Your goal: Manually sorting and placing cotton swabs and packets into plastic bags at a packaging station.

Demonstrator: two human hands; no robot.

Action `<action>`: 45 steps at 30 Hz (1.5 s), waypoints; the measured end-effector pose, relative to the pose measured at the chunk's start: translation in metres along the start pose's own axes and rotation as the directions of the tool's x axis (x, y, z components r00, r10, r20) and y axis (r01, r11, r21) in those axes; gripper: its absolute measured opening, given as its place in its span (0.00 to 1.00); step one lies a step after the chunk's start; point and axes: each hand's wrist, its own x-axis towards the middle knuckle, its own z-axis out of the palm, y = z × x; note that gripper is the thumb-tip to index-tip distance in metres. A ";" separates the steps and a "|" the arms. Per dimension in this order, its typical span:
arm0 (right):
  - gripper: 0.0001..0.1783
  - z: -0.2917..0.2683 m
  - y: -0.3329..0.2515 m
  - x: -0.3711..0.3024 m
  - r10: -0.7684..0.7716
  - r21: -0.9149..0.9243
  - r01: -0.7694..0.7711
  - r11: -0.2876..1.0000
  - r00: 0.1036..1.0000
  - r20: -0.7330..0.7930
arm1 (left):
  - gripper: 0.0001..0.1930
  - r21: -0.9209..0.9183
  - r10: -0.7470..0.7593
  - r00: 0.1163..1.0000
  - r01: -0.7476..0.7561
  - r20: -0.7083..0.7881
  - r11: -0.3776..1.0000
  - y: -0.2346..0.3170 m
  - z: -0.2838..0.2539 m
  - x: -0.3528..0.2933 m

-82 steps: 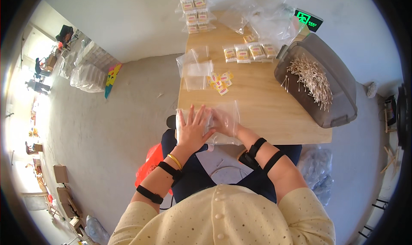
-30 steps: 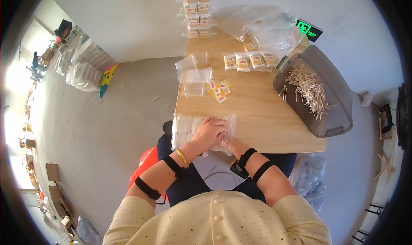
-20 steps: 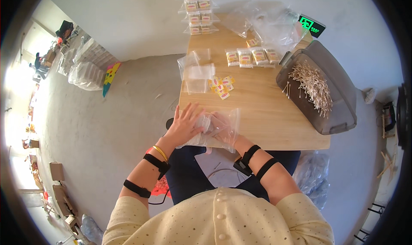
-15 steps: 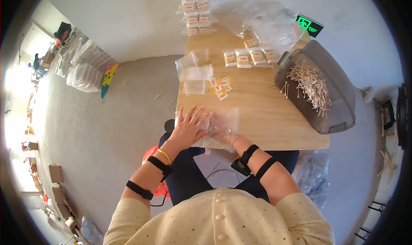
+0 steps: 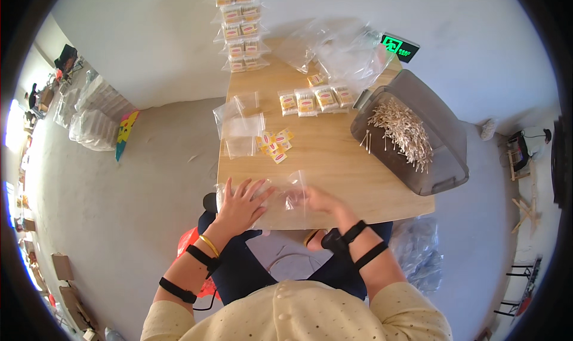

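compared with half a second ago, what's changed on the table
The right hand has drawn rightward, mostly past the edge of the clear bag; its fingertips are blurred. The left hand stays spread on the bag. The swab bin, yellow cards and swab packs haven't moved.

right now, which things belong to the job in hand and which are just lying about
Likely part of the job:
clear bag under the left hand
loose cotton swabs
grey bin
yellow cards
flat clear bags
swab packets

Seemingly just lying about:
red plastic
colourful panel
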 end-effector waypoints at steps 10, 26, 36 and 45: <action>0.13 -0.138 -0.084 0.125 -0.493 -0.710 -0.459 0.534 0.514 -0.702 | 0.28 -0.062 0.004 1.000 -0.005 -0.020 0.998 0.000 0.001 0.007; 0.26 -0.124 -0.091 0.208 -0.223 -0.508 -0.527 0.681 0.511 -0.830 | 0.28 -0.132 -0.022 0.999 0.018 -0.033 0.991 -0.004 0.005 0.004; 0.21 -0.084 -0.062 0.216 -0.460 -0.728 -0.422 0.540 0.576 -0.675 | 0.28 -0.116 -0.015 0.998 0.007 -0.063 0.993 -0.002 0.009 0.006; 0.21 -0.059 -0.087 0.061 -0.447 -0.659 -0.221 0.719 0.579 -0.682 | 0.28 -0.032 -0.008 0.996 0.005 -0.089 0.999 -0.003 0.007 -0.002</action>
